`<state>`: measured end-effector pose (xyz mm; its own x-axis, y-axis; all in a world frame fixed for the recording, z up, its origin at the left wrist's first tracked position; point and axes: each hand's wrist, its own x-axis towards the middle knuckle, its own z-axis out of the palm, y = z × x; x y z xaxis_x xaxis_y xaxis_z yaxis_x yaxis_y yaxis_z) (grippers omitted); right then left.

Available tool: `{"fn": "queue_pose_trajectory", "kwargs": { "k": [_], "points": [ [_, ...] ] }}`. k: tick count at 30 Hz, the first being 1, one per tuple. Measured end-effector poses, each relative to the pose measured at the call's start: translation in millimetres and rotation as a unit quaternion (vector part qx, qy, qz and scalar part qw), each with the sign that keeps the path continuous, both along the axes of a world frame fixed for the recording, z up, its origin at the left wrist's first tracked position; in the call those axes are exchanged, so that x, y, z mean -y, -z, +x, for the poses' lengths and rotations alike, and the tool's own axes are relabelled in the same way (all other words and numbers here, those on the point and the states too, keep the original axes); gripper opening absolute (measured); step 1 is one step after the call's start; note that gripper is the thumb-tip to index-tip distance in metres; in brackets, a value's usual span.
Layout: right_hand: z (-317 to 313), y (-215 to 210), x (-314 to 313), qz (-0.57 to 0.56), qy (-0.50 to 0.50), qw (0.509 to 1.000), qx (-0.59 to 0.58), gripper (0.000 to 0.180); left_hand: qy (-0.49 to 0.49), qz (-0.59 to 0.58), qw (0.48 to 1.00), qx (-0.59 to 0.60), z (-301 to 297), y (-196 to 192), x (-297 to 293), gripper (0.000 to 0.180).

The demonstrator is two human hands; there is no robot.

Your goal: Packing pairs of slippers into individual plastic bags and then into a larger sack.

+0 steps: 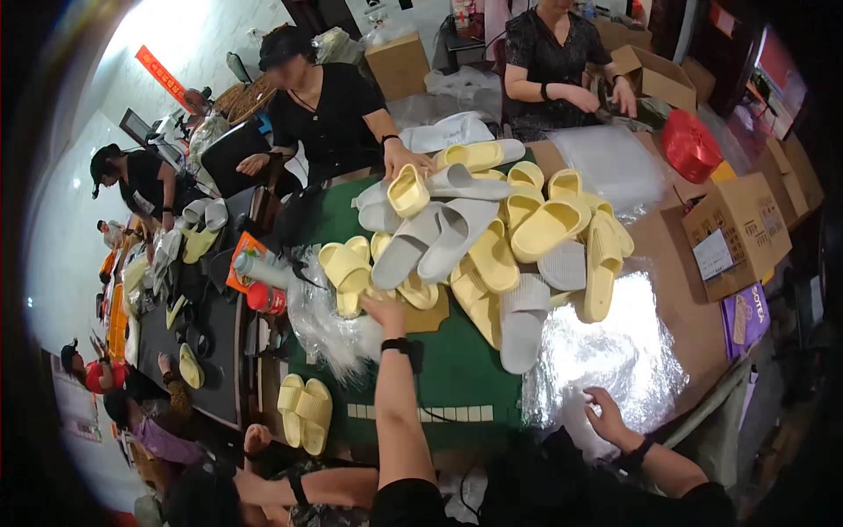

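My left hand (384, 311) reaches over the green table mat (351, 395), fingers stretched toward a pair of yellow slippers (348, 272) at the near left of the pile. Whether the fingertips touch a slipper I cannot tell. Crumpled clear plastic bags (334, 338) lie just left of that hand. Lower right, my right hand (611, 420) has its fingers bent and apart, beside a stack of shiny clear plastic bags (606, 351). Grey slippers (457, 237) and more yellow slippers (551, 227) are heaped in front of me.
Another yellow pair (305, 413) sits at the mat's near left edge, close to a co-worker's arm (334, 486). A red-lidded jar (265, 299) stands left. At right are a cardboard box (736, 233) and a red ribbon roll (693, 146). A co-worker's hand (404, 158) touches the pile's far side.
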<state>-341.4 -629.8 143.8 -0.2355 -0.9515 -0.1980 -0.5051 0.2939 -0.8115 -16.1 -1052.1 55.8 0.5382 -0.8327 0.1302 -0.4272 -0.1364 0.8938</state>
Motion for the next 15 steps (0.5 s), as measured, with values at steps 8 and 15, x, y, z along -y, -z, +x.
{"fn": "queue_pose_trajectory", "kwargs": {
  "k": [8, 15],
  "points": [
    [-14, 5, -41, 0.046, 0.087, 0.994, -0.045, 0.036, -0.193, 0.108, 0.966, 0.132, 35, -4, 59, 0.077],
    [-16, 15, -59, 0.123, 0.120, 0.985, -0.010, 0.038, -0.085, 0.266, 0.932, 0.232, 73, 19, 62, 0.068]
  ]
}}
